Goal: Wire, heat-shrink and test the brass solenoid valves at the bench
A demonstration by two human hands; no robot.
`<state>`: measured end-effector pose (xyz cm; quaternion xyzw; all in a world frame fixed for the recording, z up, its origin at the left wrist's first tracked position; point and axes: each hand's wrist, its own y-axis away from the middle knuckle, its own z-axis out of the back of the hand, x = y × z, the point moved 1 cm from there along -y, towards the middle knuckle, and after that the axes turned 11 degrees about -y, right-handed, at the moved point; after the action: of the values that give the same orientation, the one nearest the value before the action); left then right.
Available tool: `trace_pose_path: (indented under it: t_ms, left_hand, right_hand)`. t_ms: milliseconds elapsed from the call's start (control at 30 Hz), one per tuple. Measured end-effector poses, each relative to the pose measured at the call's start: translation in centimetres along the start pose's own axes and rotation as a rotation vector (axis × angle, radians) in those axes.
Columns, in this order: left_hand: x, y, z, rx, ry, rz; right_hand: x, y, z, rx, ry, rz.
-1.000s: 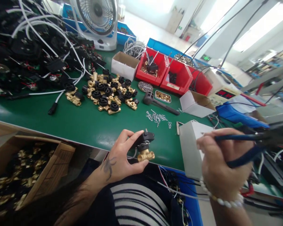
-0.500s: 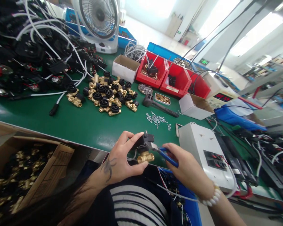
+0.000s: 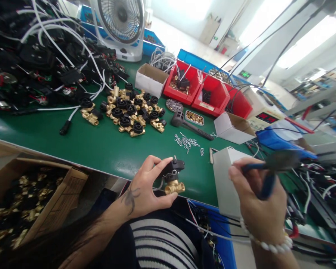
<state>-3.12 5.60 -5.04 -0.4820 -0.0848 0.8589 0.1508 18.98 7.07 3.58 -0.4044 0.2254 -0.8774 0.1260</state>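
In my left hand [image 3: 145, 186] is a brass valve [image 3: 174, 187] with a black housing [image 3: 177, 164] on top, gripped between thumb and fingers near the table's front edge. A thin metal clip shows at the joint between brass and black part. My right hand [image 3: 261, 198] is raised over the grey box at the right, wrapped round blue-handled pliers [image 3: 266, 183] whose head is smeared by motion. On the green table beyond my left hand lie several loose wire clips [image 3: 186, 142].
A pile of brass valves [image 3: 133, 112] with black caps sits mid-table, beside a black hammer [image 3: 190, 127]. Red bins [image 3: 210, 99] stand behind. A grey metal box [image 3: 225, 179] is at right, a carton of brass parts [image 3: 56, 209] at lower left, a blue bin [image 3: 226, 239] below.
My right hand has pulled the pliers away from the valve, up and to the right over the grey box. My left hand stays nearly in place with the valve.
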Motion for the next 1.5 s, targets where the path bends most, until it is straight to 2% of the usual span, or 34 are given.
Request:
trace_pose_path:
  t_ms: [33, 67, 167, 200, 233, 333, 367, 400, 500, 533, 567, 667, 700, 733, 833, 867, 967, 1033, 1133, 1233, 1333, 1500]
  left_hand:
    - [0.0, 0.0, 0.0, -0.006, -0.002, -0.001]
    - [0.0, 0.0, 0.0, -0.012, -0.006, 0.000]
    - [-0.1, 0.0, 0.0, -0.009, -0.014, 0.002]
    - [-0.1, 0.0, 0.0, -0.008, -0.015, 0.001]
    - [-0.1, 0.0, 0.0, -0.007, -0.014, -0.001]
    - [-0.2, -0.1, 0.0, -0.013, -0.018, 0.005]
    - [-0.2, -0.1, 0.0, -0.018, -0.021, 0.005]
    - [-0.2, -0.1, 0.0, -0.020, -0.024, 0.005]
    - [-0.2, -0.1, 0.0, -0.009, -0.025, 0.009]
    - [-0.2, -0.1, 0.0, -0.002, -0.021, 0.012]
    - [-0.2, -0.1, 0.0, 0.005, -0.016, 0.014]
    - [-0.3, -0.1, 0.0, -0.002, -0.015, 0.009]
    - [-0.3, -0.1, 0.0, -0.008, -0.021, 0.008]
    - [-0.4, -0.1, 0.0, -0.011, -0.029, 0.009]
    - [-0.3, -0.1, 0.0, -0.001, -0.038, 0.012]
    - [-0.3, -0.1, 0.0, 0.003, -0.038, 0.011]
    - [-0.3, 0.0, -0.2, -0.006, -0.053, -0.006]
    - [-0.5, -0.1, -0.4, -0.026, -0.084, -0.043]
    - [-0.8, -0.2, -0.6, -0.030, -0.118, -0.083]
    - [-0.8, -0.2, -0.6, 0.029, -0.128, -0.071]
    - [-0.5, -0.2, -0.5, 0.063, -0.144, -0.082]
    - [-0.1, 0.0, -0.7, 0.052, -0.177, -0.133]
  right_hand:
    - [-0.2, 0.2, -0.1, -0.031, -0.016, 0.000]
    - [-0.3, 0.3, -0.3, 0.043, -0.004, 0.004]
    - [-0.7, 0.7, -0.9, 0.512, 0.120, 0.001]
    - [-0.7, 0.8, -0.9, 0.562, 0.133, -0.004]
    - [-0.7, 0.7, -0.8, 0.502, 0.124, -0.009]
    - [-0.5, 0.7, -0.3, 0.088, 0.041, -0.015]
    - [-0.4, 0.7, -0.4, 0.048, 0.035, -0.010]
    - [-0.4, 0.8, -0.5, 0.099, 0.053, -0.004]
    - [-0.2, 0.8, -1.1, 0.512, 0.157, 0.016]
    - [-0.1, 0.8, -1.0, 0.561, 0.170, 0.021]
    - [0.0, 0.7, -0.9, 0.511, 0.167, 0.021]
    - [0.2, 0.6, -0.3, 0.104, 0.113, 0.013]
    - [0.1, 0.7, -0.3, 0.063, 0.103, 0.015]
    - [0.0, 0.8, -0.5, 0.113, 0.110, 0.017]
    - [-0.4, 1.0, -1.4, 0.522, 0.160, 0.001]
    - [-0.4, 1.0, -1.5, 0.576, 0.163, -0.015]
    - [0.1, 0.4, -1.7, 0.419, 0.064, -0.038]
    - [0.8, 0.3, -2.1, 0.386, -0.045, 0.015]
    - [1.7, 0.5, -3.3, 0.484, -0.118, 0.170]
    - [2.1, 0.5, -4.2, 0.567, -0.033, 0.300]
    - [2.2, 0.2, -4.3, 0.658, 0.052, 0.403]
    - [2.7, -0.7, -4.0, 0.786, 0.139, 0.548]
